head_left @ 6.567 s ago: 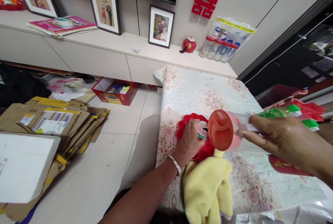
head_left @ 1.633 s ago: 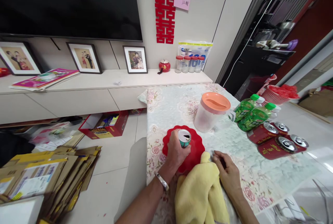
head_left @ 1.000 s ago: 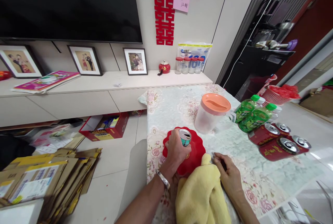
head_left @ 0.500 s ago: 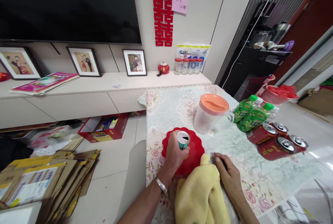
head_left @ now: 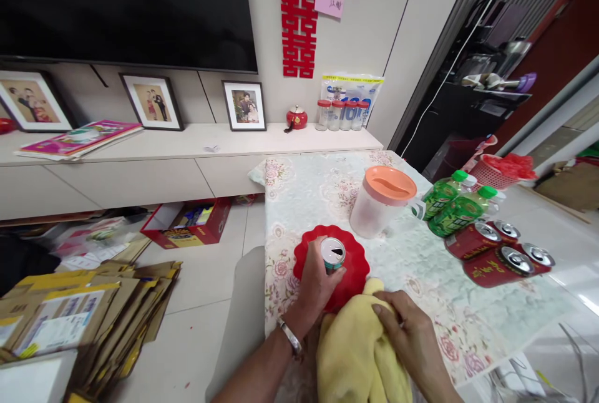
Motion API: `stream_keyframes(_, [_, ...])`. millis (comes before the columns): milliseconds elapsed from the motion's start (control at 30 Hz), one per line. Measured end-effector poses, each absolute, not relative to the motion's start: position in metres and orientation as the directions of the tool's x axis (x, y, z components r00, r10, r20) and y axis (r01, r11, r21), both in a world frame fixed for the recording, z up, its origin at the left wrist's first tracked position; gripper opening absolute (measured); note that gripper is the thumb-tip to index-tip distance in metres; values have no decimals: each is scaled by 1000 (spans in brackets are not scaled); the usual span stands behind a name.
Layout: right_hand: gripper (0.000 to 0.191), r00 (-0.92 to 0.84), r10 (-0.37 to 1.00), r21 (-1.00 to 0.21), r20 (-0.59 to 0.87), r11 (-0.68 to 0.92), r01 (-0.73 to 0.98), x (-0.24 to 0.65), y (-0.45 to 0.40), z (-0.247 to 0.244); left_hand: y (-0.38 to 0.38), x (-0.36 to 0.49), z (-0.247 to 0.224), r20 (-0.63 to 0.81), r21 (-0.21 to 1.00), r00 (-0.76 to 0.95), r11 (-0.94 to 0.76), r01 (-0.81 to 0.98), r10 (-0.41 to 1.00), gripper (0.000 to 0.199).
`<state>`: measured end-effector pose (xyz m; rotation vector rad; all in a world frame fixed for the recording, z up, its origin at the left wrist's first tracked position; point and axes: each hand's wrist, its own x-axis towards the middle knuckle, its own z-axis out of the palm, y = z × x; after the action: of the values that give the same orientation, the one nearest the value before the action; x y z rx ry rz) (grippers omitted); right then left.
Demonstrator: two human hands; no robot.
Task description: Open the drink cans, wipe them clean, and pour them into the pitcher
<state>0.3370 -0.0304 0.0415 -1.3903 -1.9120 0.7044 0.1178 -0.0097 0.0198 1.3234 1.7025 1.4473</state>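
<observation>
My left hand (head_left: 317, 278) is wrapped round a small green can (head_left: 332, 254) with an opened silver top, held upright over a red scalloped plate (head_left: 358, 266). A silver bracelet circles that wrist. On the near side of the plate lies a pale yellow plush cloth item (head_left: 350, 347). My right hand (head_left: 405, 322) rests on its right side, with thumb and fingers apart around a fold; whether they pinch it is unclear.
On the flowered tablecloth (head_left: 309, 197) stand a jug with an orange lid (head_left: 377, 209), green bottles (head_left: 458, 213) and several red cans (head_left: 496, 266). A pink basket (head_left: 496, 175) is beyond. Flattened cardboard (head_left: 126, 309) lies on the floor at left.
My right hand has moved left from the tablecloth onto the yellow plush item. My left hand still holds the can, now slightly further right in view.
</observation>
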Motion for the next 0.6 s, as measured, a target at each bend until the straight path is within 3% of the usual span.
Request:
stream_keyframes(200, [24, -277, 883, -658, 378, 467, 590, 329, -24, 93, -14, 121, 21, 221, 909, -346, -64, 411, 912, 68])
stream_keyframes(333, [23, -323, 829, -553, 457, 550, 626, 294, -9, 109, -17, 121, 26, 183, 929, -351, -45, 367, 918, 64])
stream_keyframes(600, [11, -382, 850, -485, 363, 523, 701, 238, 22, 81, -26, 118, 41, 127, 954, -340, -22, 298, 932, 33])
